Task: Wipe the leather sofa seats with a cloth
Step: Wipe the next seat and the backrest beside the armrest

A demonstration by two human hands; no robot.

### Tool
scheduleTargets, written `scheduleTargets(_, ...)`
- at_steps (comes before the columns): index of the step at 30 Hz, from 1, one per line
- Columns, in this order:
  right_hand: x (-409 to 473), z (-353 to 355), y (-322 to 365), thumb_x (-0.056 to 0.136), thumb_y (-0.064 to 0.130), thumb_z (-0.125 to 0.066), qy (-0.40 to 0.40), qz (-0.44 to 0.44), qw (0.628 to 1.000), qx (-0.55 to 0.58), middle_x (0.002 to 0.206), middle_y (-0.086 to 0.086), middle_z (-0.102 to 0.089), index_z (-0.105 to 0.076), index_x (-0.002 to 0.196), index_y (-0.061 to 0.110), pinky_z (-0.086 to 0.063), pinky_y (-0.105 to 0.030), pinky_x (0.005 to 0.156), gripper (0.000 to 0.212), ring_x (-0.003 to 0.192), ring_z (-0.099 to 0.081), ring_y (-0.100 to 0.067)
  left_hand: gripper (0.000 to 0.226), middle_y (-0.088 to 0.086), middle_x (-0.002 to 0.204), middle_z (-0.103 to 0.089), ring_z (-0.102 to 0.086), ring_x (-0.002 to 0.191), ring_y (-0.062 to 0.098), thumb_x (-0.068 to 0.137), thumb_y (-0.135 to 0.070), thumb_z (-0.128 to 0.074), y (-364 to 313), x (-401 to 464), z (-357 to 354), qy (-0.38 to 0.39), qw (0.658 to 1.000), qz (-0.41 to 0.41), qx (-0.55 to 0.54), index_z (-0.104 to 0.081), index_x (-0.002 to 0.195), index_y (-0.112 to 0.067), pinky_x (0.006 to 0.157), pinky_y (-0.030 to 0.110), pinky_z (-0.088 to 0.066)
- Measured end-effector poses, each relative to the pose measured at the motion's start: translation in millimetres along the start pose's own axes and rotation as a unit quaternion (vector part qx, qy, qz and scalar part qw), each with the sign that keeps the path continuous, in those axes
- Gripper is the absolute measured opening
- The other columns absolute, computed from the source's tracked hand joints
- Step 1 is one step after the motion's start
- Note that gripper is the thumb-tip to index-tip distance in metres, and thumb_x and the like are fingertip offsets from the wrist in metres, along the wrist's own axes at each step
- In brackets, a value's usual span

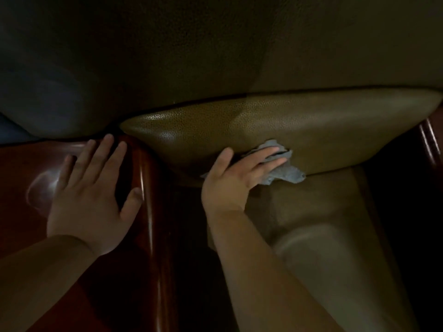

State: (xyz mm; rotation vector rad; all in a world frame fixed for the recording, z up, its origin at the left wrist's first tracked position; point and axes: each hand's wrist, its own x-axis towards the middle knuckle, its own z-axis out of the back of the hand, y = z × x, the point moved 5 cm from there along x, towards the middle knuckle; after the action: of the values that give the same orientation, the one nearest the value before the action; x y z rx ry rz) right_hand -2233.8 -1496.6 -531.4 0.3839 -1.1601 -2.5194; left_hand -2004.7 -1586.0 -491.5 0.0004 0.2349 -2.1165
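1. Olive-brown pebbled leather seat cushion [299, 130]: lies across the middle of the view, its rounded front edge facing the camera, its left corner just beside the armrest. Grain shows plainly near the left corner; the right end fades into shadow.

2. Small crumpled grey cloth [285, 172]: sits on the front edge of the cushion, roughly midway along it. A loose corner hangs down over the edge at the right.

3. Right hand [236, 177]: laid flat over the cloth, fingers straight and close together pointing right along the cushion's front edge, thumb spread up against the leather. It presses the cloth to the cushion; nothing is curled round it.

4. Left hand [92, 188]: rests palm-down on the armrest, fingers straight and spread apart, fingertips near the armrest's far end, thumb out toward its right edge. It holds nothing.

5. Glossy reddish-brown wooden armrest [28, 164]: fills the lower left, polished enough to carry a pale highlight beside the left hand; its right edge runs down past the cushion's left corner.

6. Dark olive leather backrest [215, 44]: fills the upper half, meeting the cushion along a dark seam.

7. Pale tan leather front panel below the cushion [335, 236]: partly covered by the right forearm.

8. Strip of dark red wood [430, 140]: at the right edge, beside the cushion's right end.
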Motion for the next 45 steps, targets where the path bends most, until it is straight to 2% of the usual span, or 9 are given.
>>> scheduleTargets(8,-33.0,9.3,-105.8,0.099,0.04,-0.06,0.231,0.174,0.893,-0.345,0.166,-0.023,0.026,0.007,0.165,0.022,-0.033,-0.052,0.119,0.096,0.151,-0.019,-0.052,0.082,-0.001,0.176,-0.011,-0.004,0.163,0.018,0.096,-0.059,-0.034,1.3,-1.3,1.3,0.001,1.0,0.007,0.001,-0.017,0.168,-0.026,0.131,0.046,-0.004)
scheduleTargets(15,-58.0,1.6,-105.9,0.109,0.049,-0.026,0.345,0.163,0.842,-0.382,0.172,-0.008,0.004,-0.014,0.165,0.026,-0.007,-0.052,0.128,0.062,0.156,-0.001,-0.037,0.081,-0.003,0.176,-0.012,-0.006,0.163,0.019,0.095,-0.059,-0.037,1.0,-2.9,1.6,-0.011,1.0,0.009,-0.017,-0.018,0.168,-0.028,0.131,0.045,-0.004)
scheduleTargets(18,-105.3,-22.9,-88.0,0.109,0.035,-0.039,0.429,0.207,0.824,-0.307,0.171,-0.01,-0.015,-0.031,0.161,0.02,-0.012,-0.051,0.128,0.055,0.157,-0.012,-0.035,0.081,-0.003,0.176,-0.012,-0.006,0.162,0.02,0.095,-0.06,-0.036,2.2,-2.7,0.8,-0.016,1.0,0.008,-0.015,-0.018,0.168,-0.028,0.131,0.047,-0.005)
scheduleTargets(22,-110.7,-24.6,-92.5,0.107,0.041,-0.041,0.482,0.371,0.696,-0.382,0.171,-0.009,-0.014,-0.023,0.164,0.023,0.002,-0.056,0.127,0.062,0.158,-0.004,-0.037,0.081,-0.005,0.176,-0.009,-0.003,0.163,0.017,0.095,-0.063,-0.032,3.9,-2.3,-0.5,-0.012,1.0,0.011,-0.014,-0.015,0.168,-0.03,0.131,0.045,-0.002)
scheduleTargets(26,-35.1,8.8,-118.1,0.107,0.051,-0.023,0.311,0.266,0.813,-0.415,0.167,0.004,-0.02,-0.023,0.162,0.033,-0.003,-0.06,0.127,0.058,0.158,-0.006,-0.029,0.082,-0.006,0.176,-0.008,-0.002,0.162,0.016,0.095,-0.063,-0.032,4.5,-2.6,1.1,-0.012,1.0,0.015,-0.013,-0.014,0.168,-0.031,0.132,0.045,-0.002)
scheduleTargets(31,-64.1,-15.5,-124.1,0.105,0.033,-0.039,0.295,0.229,0.843,-0.386,0.163,-0.005,-0.037,-0.045,0.155,0.019,-0.027,-0.048,0.125,0.052,0.15,-0.034,-0.032,0.083,-0.005,0.176,-0.009,-0.004,0.162,0.017,0.093,-0.064,-0.03,2.7,-2.0,3.3,-0.016,1.0,0.01,-0.012,-0.016,0.168,-0.03,0.132,0.045,-0.004)
scheduleTargets(34,-90.9,-14.6,-100.1,0.095,0.01,-0.068,0.287,0.262,0.877,-0.282,0.129,-0.013,-0.068,-0.073,0.121,0.01,-0.049,-0.041,0.104,0.027,0.118,-0.064,-0.036,0.084,-0.007,0.176,-0.009,-0.003,0.162,0.016,0.092,-0.066,-0.03,2.8,-3.6,3.0,-0.017,1.0,0.007,-0.012,-0.017,0.168,-0.031,0.132,0.044,-0.003)
scheduleTargets(37,-99.8,2.0,-69.7,0.106,0.023,-0.054,0.277,0.202,0.92,-0.191,0.104,-0.006,-0.07,-0.072,0.116,0.015,-0.051,-0.032,0.079,0.022,0.093,-0.065,-0.026,0.081,-0.006,0.176,-0.009,-0.003,0.162,0.015,0.095,-0.065,-0.029,3.6,-5.1,1.6,-0.015,1.0,-0.001,-0.008,-0.018,0.168,-0.032,0.132,0.044,-0.002)
scheduleTargets(45,-143.5,74.8,3.5,0.109,0.046,-0.039,0.322,0.174,0.904,-0.22,0.084,0.008,-0.059,-0.06,0.097,0.03,-0.045,-0.028,0.06,0.029,0.074,-0.059,-0.009,0.067,0.005,0.177,-0.003,-0.002,0.163,0.027,0.108,-0.043,-0.033,-7.3,-89.3,7.0,0.074,0.997,-0.015,-0.018,-0.013,0.169,-0.023,0.132,0.044,-0.003)
